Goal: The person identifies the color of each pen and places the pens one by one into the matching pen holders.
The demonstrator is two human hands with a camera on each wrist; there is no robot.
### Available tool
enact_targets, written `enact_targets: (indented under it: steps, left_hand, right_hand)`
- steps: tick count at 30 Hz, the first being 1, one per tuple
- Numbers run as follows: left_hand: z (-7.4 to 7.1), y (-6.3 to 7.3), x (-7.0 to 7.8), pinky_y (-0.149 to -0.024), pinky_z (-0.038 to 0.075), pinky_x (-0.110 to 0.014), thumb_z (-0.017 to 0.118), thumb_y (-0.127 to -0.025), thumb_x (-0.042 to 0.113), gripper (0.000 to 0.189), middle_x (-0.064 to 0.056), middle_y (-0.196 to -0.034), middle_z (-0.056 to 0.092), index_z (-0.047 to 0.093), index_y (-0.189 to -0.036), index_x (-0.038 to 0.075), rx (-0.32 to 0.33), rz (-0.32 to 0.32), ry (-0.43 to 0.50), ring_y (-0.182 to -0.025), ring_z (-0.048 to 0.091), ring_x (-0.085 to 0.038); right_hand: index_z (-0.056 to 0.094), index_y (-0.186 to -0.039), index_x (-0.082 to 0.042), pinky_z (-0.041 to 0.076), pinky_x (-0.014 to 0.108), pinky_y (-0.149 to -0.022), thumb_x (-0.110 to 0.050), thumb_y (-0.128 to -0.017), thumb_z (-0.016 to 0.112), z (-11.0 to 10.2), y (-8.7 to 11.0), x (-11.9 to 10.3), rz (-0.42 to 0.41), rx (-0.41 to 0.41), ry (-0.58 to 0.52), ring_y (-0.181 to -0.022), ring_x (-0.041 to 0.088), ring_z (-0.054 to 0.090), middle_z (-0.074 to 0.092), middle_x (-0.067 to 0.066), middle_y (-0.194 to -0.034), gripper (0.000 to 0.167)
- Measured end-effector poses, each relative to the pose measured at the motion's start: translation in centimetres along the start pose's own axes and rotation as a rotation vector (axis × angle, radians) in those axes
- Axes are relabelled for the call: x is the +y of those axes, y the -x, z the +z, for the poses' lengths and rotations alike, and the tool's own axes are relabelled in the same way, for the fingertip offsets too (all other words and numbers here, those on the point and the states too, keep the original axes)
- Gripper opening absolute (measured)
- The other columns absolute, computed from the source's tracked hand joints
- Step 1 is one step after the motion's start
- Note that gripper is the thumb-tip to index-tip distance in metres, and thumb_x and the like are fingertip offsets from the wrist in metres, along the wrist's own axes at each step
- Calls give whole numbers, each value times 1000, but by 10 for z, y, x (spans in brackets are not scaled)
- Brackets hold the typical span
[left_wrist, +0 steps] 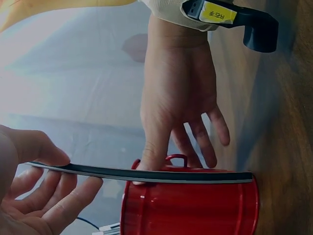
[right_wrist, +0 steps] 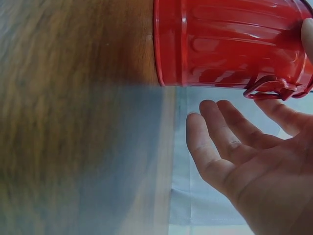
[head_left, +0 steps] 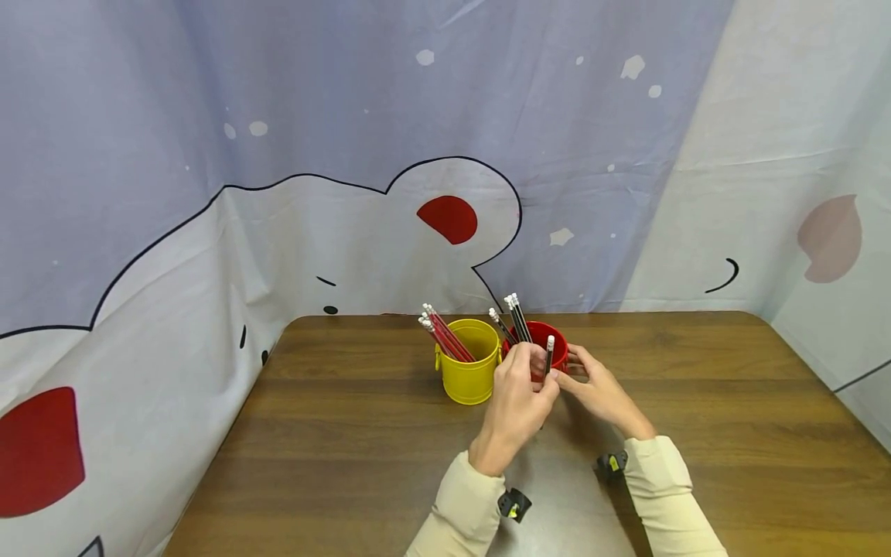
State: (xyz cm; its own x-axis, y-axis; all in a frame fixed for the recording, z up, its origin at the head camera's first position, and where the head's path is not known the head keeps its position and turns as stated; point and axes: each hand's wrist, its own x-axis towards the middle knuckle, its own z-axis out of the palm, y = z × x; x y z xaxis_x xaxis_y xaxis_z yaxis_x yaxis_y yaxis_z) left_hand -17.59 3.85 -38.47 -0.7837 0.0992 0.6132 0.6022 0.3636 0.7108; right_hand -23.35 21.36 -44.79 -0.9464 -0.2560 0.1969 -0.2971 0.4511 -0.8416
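Note:
My left hand [head_left: 515, 398] pinches a black pencil [left_wrist: 195, 176] between thumb and fingers, its white eraser end up. The pencil stands upright in front of the red bucket [left_wrist: 190, 208], outside its wall. My right hand [head_left: 607, 396] holds the bucket's right side near the rim, thumb at the front and index finger by the small side handle [right_wrist: 266, 88]. The other fingers of that hand stay loose, apart from the wall. Several black pencils [head_left: 517, 319] with white erasers lean inside the red bucket. Part of the bucket is hidden behind my left hand in the head view.
A yellow bucket [head_left: 468, 383] stands just left of the red one, with several red pencils [head_left: 445, 336] leaning left in it. Both are near the back edge of the wooden table [head_left: 334, 433]. A printed curtain [head_left: 334, 255] hangs behind.

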Motion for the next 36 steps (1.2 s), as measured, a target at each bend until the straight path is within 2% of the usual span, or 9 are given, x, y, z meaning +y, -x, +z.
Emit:
enact_targets:
  steps: [7,11,19,26,33,36]
  left_hand:
    - [0,0,-2,-59,50,-12,65,-78,1,19,-5,-84,55,53,-93,3,-20,-7,-28,-72,56,-8]
    - [0,1,-3,-59,50,-11,65,-79,0,20,-5,-84,55,53,-94,3,-35,-15,-11,-72,56,-8]
    - [-1,6,-3,-60,47,-8,64,-77,-2,21,-5,-84,56,53,-94,3,-64,9,-18,-72,57,-9]
    - [-10,-13,2,-61,47,-8,65,-76,-1,23,-5,-85,57,53,-95,4,-47,54,-46,-72,57,-9]
    - [-16,-32,8,-59,47,-8,64,-76,-2,21,-5,-82,57,53,-93,3,-35,101,-22,-70,57,-10]
    - [-18,-39,10,-62,48,-11,65,-76,0,21,-5,-81,57,53,-93,4,-35,116,-45,-70,57,-10]
  right_hand:
    - [41,-133,-11,45,51,-87,-30,-88,61,0,-1,1,-4,1,3,-108,37,54,53,20,-122,53]
    - [40,-134,-10,45,50,-88,-31,-89,60,-1,-2,2,-7,-3,6,-108,37,53,53,19,-122,54]
    - [39,-135,-10,45,49,-87,-31,-90,59,-1,-2,5,-9,-3,30,-108,37,53,53,19,-121,53]
    - [39,-135,-11,44,51,-88,-33,-89,59,1,-2,3,2,-4,26,-108,37,54,53,20,-122,54]
    - [38,-136,-14,45,49,-88,-35,-88,60,1,-2,1,25,-22,6,-109,36,53,52,18,-124,57]
    - [38,-135,-15,46,48,-88,-36,-88,60,1,-1,1,25,-21,6,-109,35,53,52,17,-125,56]
